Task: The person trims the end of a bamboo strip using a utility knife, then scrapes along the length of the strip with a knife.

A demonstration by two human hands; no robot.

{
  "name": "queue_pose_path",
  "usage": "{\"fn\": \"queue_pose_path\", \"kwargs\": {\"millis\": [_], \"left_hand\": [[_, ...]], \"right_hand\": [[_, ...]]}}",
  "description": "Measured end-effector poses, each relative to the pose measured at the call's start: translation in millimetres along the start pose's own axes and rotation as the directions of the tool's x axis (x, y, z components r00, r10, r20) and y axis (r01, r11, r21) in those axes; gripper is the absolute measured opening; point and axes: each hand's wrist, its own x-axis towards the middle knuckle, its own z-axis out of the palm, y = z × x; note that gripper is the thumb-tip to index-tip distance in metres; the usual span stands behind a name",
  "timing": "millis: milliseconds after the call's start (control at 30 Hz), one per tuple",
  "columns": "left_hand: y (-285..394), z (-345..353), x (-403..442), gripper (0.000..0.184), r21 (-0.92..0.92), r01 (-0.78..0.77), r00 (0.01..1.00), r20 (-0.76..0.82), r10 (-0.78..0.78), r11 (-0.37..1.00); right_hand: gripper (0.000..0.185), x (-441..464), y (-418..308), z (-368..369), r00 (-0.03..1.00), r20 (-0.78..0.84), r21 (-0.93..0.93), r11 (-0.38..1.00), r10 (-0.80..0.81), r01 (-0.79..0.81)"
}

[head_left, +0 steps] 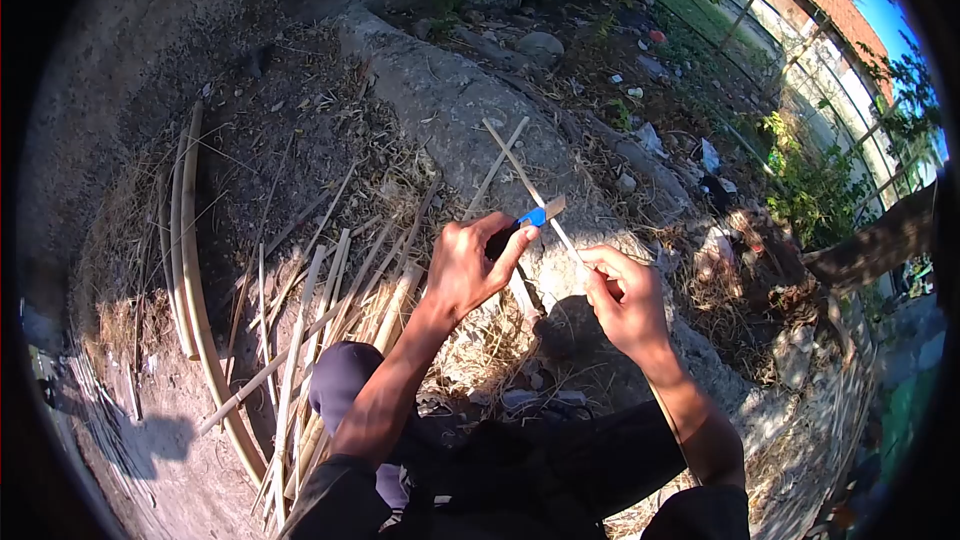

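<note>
My left hand (466, 265) is closed around a blue utility knife (537, 215) whose blade points up and to the right. The blade lies against or just over a thin bamboo stick (562, 237); I cannot tell if it cuts in. Between thumb and fingers, my right hand (628, 302) pinches the stick's near end, and its far end slants up to the left. A second thin stick (493, 180) crosses behind the first near its far end. Whether that one rests on the ground or touches my left hand is unclear.
Several bamboo strips (290, 380) lie heaped to the left, with longer curved poles (190, 240) beside them. Ahead runs a low stone ledge (430, 90). Litter and a leafy bush (805, 170) are at the right, near a thick log (875, 245).
</note>
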Motion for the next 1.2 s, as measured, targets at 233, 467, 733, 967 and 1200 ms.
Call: {"fn": "queue_pose_path", "kwargs": {"millis": [233,467,733,967,1200], "left_hand": [[6.4,-1.9,-2.3,0.037,-0.016,-0.053,0.998,-0.045,0.052,0.998],[-0.3,-13.8,10.6,0.044,-0.036,0.106,0.992,-0.07,-0.109,0.994],[-14.5,-17.5,17.9,0.046,-0.02,0.121,0.99,-0.071,-0.122,0.992],[-2.1,-5.9,8.3,0.038,-0.014,0.051,0.998,0.04,-0.051,0.999],[-6.7,-6.5,9.5,0.039,0.101,0.08,0.993,-0.094,-0.071,0.992]], "right_hand": [[0.017,1.3,-5.1,1.8,1.0,-0.019,-0.037,0.999,-0.005,0.004],[0.022,-0.4,-12.3,3.2,0.996,0.006,-0.076,0.994,0.084,-0.083],[0.019,-5.7,-11.0,7.8,1.0,-0.015,-0.168,0.986,-0.021,0.018],[0.017,0.7,-17.6,3.0,0.998,-0.034,-0.328,0.943,-0.062,0.047],[0.017,0.9,-21.9,5.8,0.997,-0.042,-0.32,0.946,-0.062,0.046]]}}
